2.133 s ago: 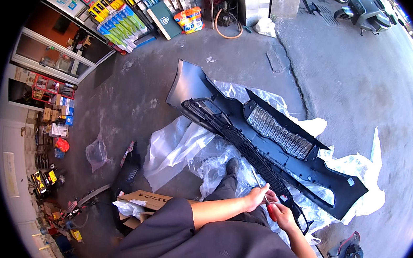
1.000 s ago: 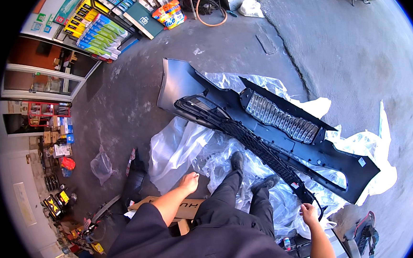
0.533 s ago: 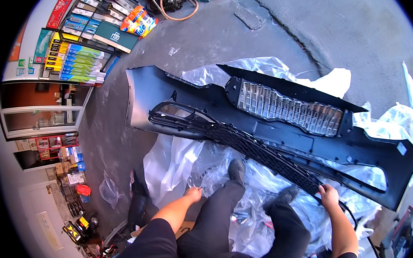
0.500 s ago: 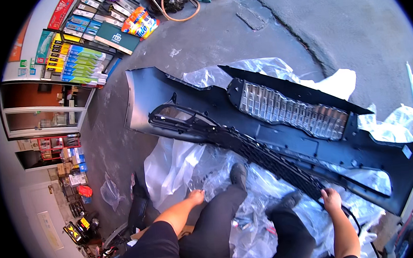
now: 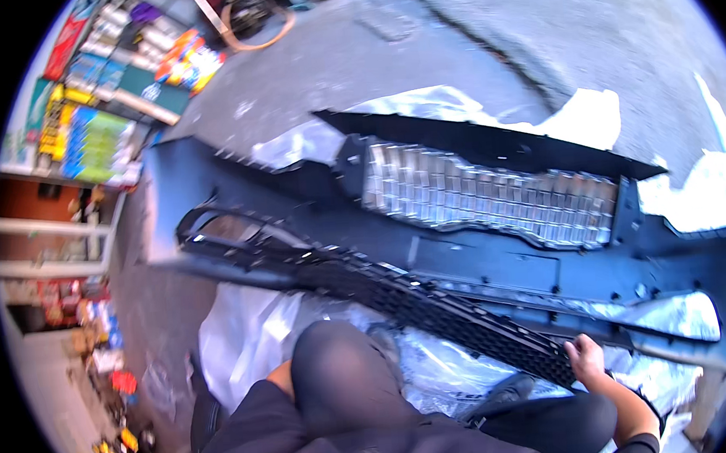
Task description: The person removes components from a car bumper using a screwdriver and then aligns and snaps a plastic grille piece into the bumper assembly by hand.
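Grey floor, mesh grille, end in right hand

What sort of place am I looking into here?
Most likely a car repair shop or parts garage: a car bumper lies over plastic wrap, the right hand grips a black mesh grille, and bright packages crowd the far left.

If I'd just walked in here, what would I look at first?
Probably the huge dark car bumper stretched across the middle, with a shiny, ribbed silvery grille in its upper part. Along its near side runs a long black mesh strip, its right end held by the right hand. Crinkly see-through plastic sheeting peeks out underneath.
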